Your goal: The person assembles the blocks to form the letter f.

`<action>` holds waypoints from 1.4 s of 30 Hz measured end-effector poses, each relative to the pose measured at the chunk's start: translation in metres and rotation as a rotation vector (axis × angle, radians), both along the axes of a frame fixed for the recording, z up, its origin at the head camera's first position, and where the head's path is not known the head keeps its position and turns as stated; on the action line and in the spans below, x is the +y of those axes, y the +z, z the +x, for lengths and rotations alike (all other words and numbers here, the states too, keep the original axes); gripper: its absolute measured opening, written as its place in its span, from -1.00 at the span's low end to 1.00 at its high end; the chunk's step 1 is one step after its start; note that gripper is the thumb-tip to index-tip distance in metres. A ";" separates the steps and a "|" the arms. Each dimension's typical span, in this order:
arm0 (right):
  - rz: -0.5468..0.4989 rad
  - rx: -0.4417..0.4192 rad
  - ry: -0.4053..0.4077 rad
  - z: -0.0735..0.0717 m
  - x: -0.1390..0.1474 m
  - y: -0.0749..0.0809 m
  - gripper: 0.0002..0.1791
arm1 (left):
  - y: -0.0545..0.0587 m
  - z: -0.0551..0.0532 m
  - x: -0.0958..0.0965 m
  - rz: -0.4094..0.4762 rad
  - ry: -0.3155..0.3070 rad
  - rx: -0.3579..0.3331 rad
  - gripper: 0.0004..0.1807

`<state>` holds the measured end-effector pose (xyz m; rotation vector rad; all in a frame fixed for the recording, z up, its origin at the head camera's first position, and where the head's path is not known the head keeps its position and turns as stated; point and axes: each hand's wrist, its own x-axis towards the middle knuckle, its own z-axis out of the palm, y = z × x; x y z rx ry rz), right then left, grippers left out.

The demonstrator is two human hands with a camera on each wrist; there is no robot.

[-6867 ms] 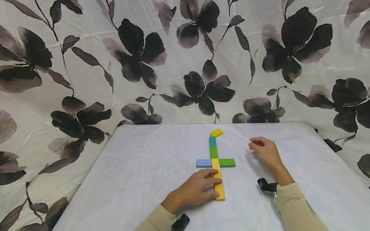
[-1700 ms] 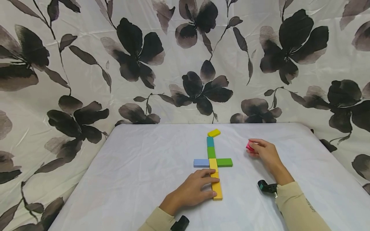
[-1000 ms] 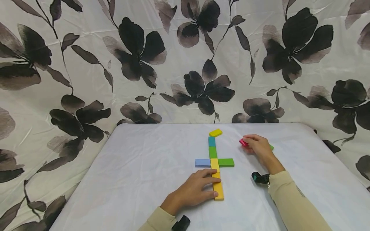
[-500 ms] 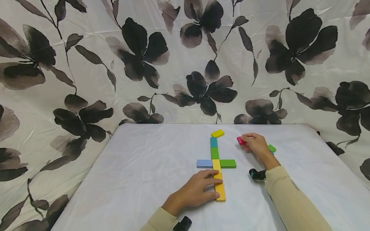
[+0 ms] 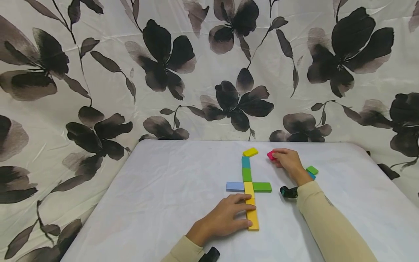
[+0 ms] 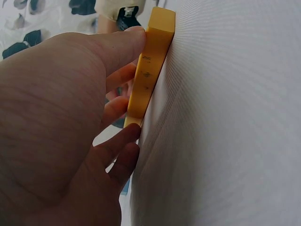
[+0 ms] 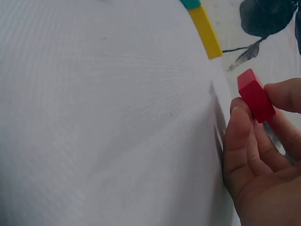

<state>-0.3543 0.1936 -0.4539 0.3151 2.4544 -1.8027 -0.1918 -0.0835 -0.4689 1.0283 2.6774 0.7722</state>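
Observation:
My right hand (image 5: 289,163) pinches a small red block (image 5: 270,155) between thumb and fingers, to the right of the yellow block (image 5: 250,152) at the far end of the row. In the right wrist view the red block (image 7: 256,96) is tilted, beside the white cloth. My left hand (image 5: 226,216) rests with its fingertips on the orange-yellow block (image 5: 252,214) nearest me, its fingers fairly straight. Beyond it lie another yellow block (image 5: 248,188), a green block (image 5: 247,174) and a teal block (image 5: 246,162). A light blue block (image 5: 235,186) and a green block (image 5: 262,187) form side arms.
Behind my right wrist lie a loose green block (image 5: 312,170) and a blue block (image 5: 311,175), partly hidden. White cloth (image 5: 157,189) covers the table. A flowered cloth (image 5: 196,91) hangs behind its far edge.
Since the earliest frame, my right hand has come to hold the red block. It has then moved it leftward and away from me, uncovering the loose blocks. My left hand stays on the row.

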 end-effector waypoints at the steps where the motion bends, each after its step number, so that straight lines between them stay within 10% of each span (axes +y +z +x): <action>1: 0.005 0.001 -0.005 -0.001 -0.001 0.000 -0.50 | 0.000 0.000 0.000 -0.004 -0.002 0.006 -0.52; 42: 0.275 -0.006 0.002 -0.046 -0.026 -0.009 -0.61 | -0.002 0.001 0.000 -0.053 0.003 0.015 -0.51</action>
